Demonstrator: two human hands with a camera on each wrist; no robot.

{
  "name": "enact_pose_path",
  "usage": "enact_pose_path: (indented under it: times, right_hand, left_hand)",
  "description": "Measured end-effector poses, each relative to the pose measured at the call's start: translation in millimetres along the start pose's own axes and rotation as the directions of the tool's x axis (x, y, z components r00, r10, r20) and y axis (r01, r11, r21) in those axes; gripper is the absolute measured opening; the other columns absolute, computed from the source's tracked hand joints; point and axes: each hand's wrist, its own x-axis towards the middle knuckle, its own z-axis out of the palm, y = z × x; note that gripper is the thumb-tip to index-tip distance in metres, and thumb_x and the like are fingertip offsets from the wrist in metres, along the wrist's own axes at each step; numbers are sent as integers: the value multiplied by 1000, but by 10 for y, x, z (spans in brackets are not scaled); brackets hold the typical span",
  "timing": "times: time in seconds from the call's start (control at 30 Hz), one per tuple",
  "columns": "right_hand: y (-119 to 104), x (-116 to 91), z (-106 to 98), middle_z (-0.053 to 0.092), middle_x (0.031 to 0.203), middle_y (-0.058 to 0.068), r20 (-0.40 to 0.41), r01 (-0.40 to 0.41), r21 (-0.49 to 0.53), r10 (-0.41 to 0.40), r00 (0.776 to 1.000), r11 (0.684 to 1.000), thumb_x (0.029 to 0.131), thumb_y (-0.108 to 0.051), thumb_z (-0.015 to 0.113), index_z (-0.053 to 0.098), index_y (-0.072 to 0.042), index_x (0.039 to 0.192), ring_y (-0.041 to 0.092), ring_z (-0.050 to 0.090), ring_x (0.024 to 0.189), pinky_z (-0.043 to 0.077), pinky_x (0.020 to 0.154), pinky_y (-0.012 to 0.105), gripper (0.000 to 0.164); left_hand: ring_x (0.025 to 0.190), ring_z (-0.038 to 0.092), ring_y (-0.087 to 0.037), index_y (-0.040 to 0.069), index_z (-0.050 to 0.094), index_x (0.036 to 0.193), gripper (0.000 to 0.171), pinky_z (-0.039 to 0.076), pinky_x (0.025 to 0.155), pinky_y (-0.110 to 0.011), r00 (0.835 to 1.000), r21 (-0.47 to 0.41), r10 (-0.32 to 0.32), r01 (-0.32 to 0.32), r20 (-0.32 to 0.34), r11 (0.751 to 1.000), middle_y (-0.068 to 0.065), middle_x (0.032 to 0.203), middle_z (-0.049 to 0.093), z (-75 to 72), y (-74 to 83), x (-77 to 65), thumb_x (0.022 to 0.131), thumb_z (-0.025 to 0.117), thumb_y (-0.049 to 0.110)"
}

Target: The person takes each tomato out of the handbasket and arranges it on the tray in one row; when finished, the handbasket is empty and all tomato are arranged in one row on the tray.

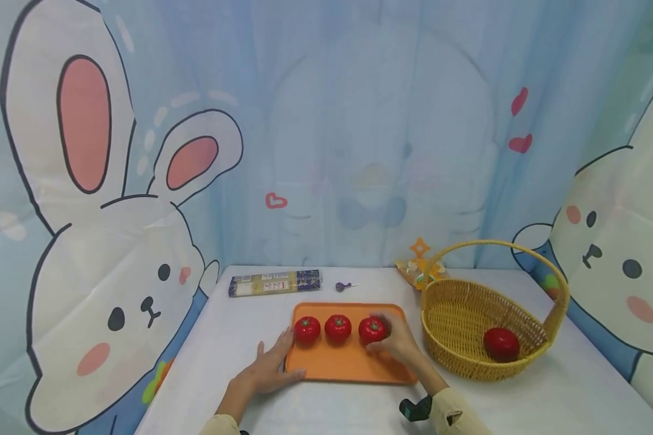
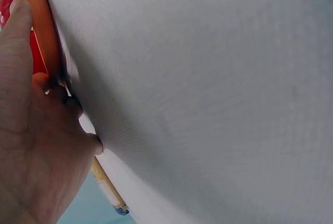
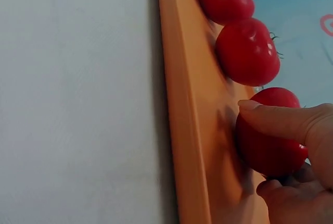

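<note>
Three red tomatoes stand in a row on an orange tray (image 1: pixel 354 368): a left one (image 1: pixel 307 331), a middle one (image 1: pixel 338 328) and a right one (image 1: pixel 372 330). My right hand (image 1: pixel 397 341) grips the right tomato, thumb on its near side and fingers round the back; in the right wrist view, this tomato (image 3: pixel 270 146) sits low over the tray. My left hand (image 1: pixel 272 365) lies at the tray's left front corner with its fingers spread along the side. Its thumb (image 2: pixel 18 21) reaches over the rim in the left wrist view.
Right of the tray stands a yellow woven basket (image 1: pixel 457 362) with a tall handle and a dark red round fruit (image 1: pixel 502 345) inside. Behind the tray lie a long flat packet (image 1: pixel 274 283) and a small purple object (image 1: pixel 343 286). A yellow-orange package (image 1: pixel 416 270) stands behind the basket.
</note>
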Motion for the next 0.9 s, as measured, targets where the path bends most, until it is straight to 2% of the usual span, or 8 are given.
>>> enact_pose_path:
  times: [0.33,0.57,0.67,0.9]
  right_hand:
    - [26,76,77,66,140,25,-42,10,-22,-10,999,1000,70,12,94,62,2,140,48,59,135,45,118,63,78]
    - [25,98,98,65,140,28,-59,51,-51,-54,997,997,65,12,97,62,7,140,49,58,136,43,119,63,83]
    - [16,104,87,63,145,29,-46,31,-72,-34,998,997,66,11,97,61,6,144,50,55,140,41,120,65,86]
    - [8,137,70,60,149,29,-18,-15,-64,14,1000,998,66,12,96,62,3,146,50,54,141,41,120,65,87]
  left_hand:
    - [166,12,-43,7,18,173,109,-11,124,-77,1000,-20,18,-18,-4,1000,-16,180,14,17,-22,-2,97,68,67]
    - [167,12,-37,13,19,174,107,-12,126,-73,999,-16,26,-27,-39,1000,-10,181,14,76,-79,28,96,68,69]
    - [166,13,-41,11,19,174,108,-11,125,-76,999,-18,38,-39,-36,999,-14,181,16,76,-86,28,97,68,69]
    - [167,13,-36,12,20,174,109,-10,127,-73,999,-15,15,-15,-35,1000,-10,181,16,87,-116,51,95,68,70]
